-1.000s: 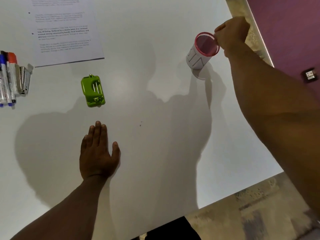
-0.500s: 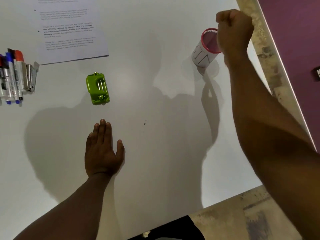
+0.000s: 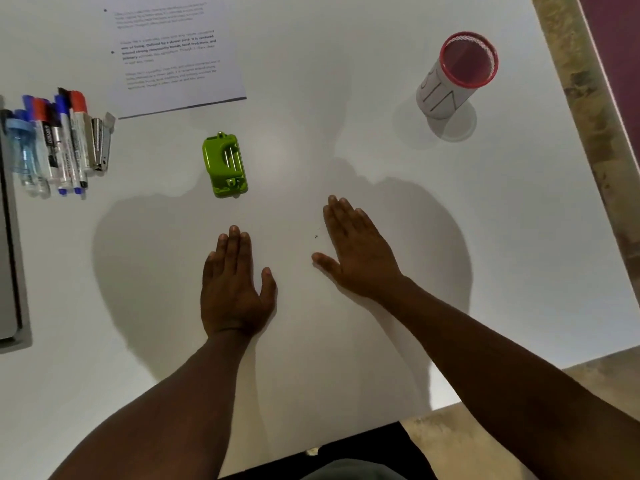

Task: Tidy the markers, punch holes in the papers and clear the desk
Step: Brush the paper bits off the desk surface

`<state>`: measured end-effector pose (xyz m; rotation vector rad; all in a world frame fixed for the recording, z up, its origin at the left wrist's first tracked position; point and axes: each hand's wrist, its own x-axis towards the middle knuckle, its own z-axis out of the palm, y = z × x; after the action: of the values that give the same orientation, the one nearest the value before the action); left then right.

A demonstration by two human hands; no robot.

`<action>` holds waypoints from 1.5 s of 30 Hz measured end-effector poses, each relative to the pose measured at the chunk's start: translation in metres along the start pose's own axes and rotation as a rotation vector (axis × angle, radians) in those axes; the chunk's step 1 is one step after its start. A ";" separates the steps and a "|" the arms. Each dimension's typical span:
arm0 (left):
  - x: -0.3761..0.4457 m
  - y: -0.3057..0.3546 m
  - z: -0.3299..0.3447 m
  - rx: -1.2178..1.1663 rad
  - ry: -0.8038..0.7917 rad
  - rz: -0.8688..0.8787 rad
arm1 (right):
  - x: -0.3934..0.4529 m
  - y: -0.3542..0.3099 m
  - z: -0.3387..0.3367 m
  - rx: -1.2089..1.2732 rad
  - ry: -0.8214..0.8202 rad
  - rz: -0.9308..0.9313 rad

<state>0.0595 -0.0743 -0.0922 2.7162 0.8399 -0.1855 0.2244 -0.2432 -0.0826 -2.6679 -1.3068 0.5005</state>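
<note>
Both hands lie flat, palms down, on the white desk [image 3: 346,140]. My left hand [image 3: 233,285] rests below the green hole punch [image 3: 224,165], a short gap apart from it. My right hand [image 3: 356,247] lies to its right with straight fingers and holds nothing. A white mesh pen holder with a red rim [image 3: 453,77] stands upright and empty at the far right. Several markers [image 3: 65,140] with red, blue and black caps lie side by side at the left. A stack of printed papers [image 3: 169,53] lies at the top.
A metal clip-like tool [image 3: 100,143] lies beside the markers, and a clear blue plastic item [image 3: 24,157] lies at their left. A grey flat object [image 3: 8,258] sits at the left edge. The desk's right edge runs close to the pen holder, above patterned floor [image 3: 588,140].
My right hand let go of the pen holder's rim and came down flat onto the desk near my left hand. The holder stands alone. The left hand stayed flat.
</note>
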 end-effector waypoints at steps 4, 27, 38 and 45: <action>-0.001 -0.001 0.000 0.000 0.002 0.005 | -0.005 -0.018 0.002 -0.115 -0.120 -0.143; -0.001 -0.002 0.002 -0.006 0.008 0.010 | -0.004 -0.043 0.013 -0.063 -0.082 0.129; 0.000 -0.002 0.002 -0.018 0.013 0.008 | 0.026 -0.018 -0.004 -0.217 -0.139 -0.241; -0.001 -0.001 0.000 -0.022 0.015 0.007 | 0.025 -0.001 -0.015 -0.304 -0.197 -0.414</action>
<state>0.0579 -0.0737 -0.0924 2.7025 0.8323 -0.1530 0.2431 -0.2229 -0.0744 -2.5007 -2.0796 0.5535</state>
